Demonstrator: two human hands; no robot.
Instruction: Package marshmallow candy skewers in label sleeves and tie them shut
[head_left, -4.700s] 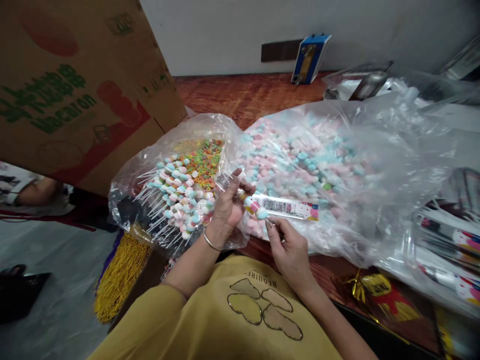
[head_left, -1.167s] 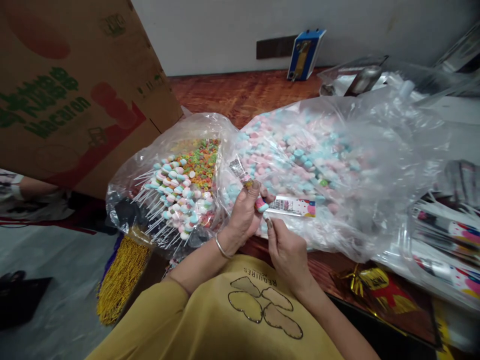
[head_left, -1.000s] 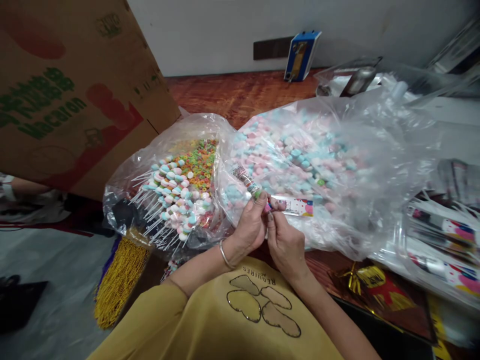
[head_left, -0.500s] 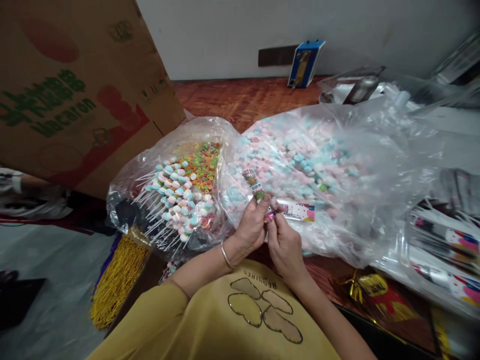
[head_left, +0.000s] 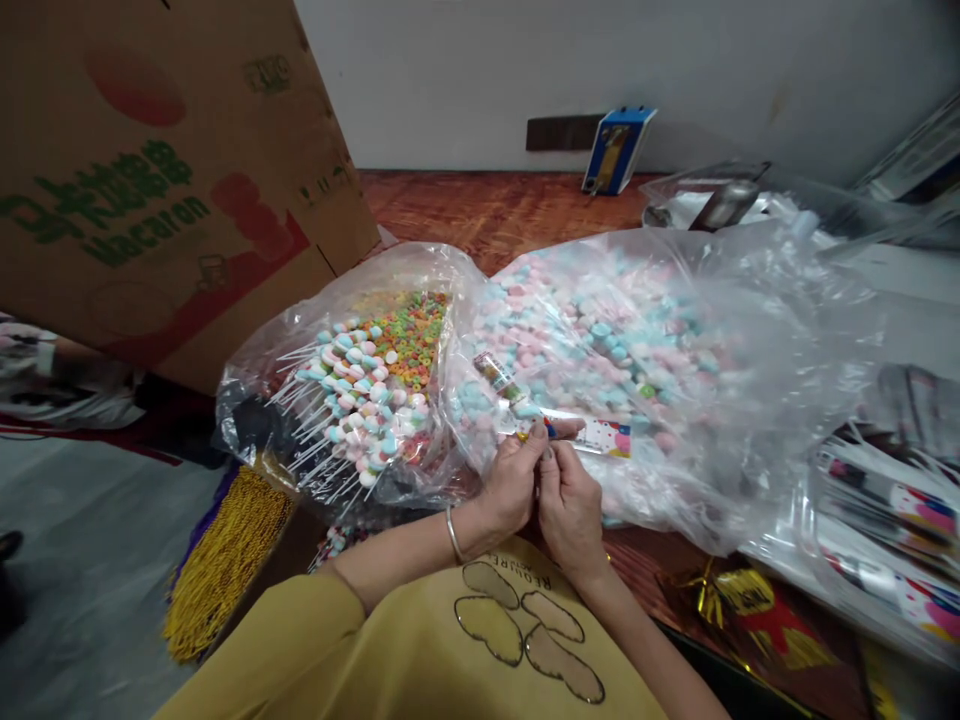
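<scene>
My left hand [head_left: 516, 482] and my right hand [head_left: 568, 500] are closed close together in front of my chest. Between their fingertips pokes a small blue and orange piece [head_left: 550, 430], too small to name. Just beyond them, a small printed packet [head_left: 496, 376] rests on a clear plastic bag of pink, blue and white marshmallows [head_left: 562, 310]. To its right lies a flat clear sleeve with a dotted, colourful end [head_left: 609, 438]. Left of my hands, marshmallow skewers [head_left: 360, 375] on white sticks lie over ring-shaped cereal [head_left: 412, 335] in another clear bag.
A large cardboard carton [head_left: 172, 200] stands at the left. Several printed sleeves [head_left: 892, 500] lie at the right, near a red and gold packet [head_left: 765, 610]. A blue box [head_left: 619, 150] leans at the wall, and gold bead strands [head_left: 232, 560] hang lower left.
Both hands have drawn slightly down toward my chest. The printed packet, earlier right at my left fingertips, now lies farther from them on the bag. The view has shifted a little.
</scene>
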